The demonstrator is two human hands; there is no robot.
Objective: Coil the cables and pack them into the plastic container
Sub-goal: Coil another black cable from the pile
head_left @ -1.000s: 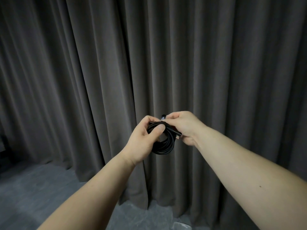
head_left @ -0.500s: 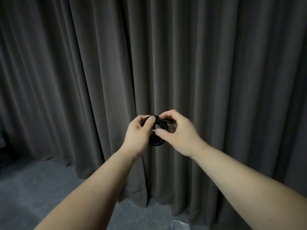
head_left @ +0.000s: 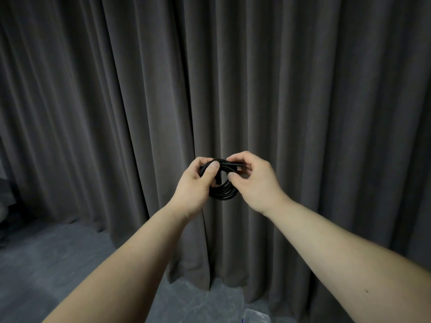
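holding a coiled black cable [head_left: 223, 191] up before a grey curtain [head_left: 303, 89], the left hand [head_left: 194, 185] grips the coil's left side, thumb on top, while the right hand [head_left: 255, 180] pinches its plug end at upper right, the loop hanging between them.

Only one camera here, sitting on my head and looking forward and a bit down. It's facing a grey curtain [head_left: 140, 113] close ahead, with my forearms reaching out from the bottom corners and a strip of floor [head_left: 46, 264] showing low on the left. No second view to overlap with.
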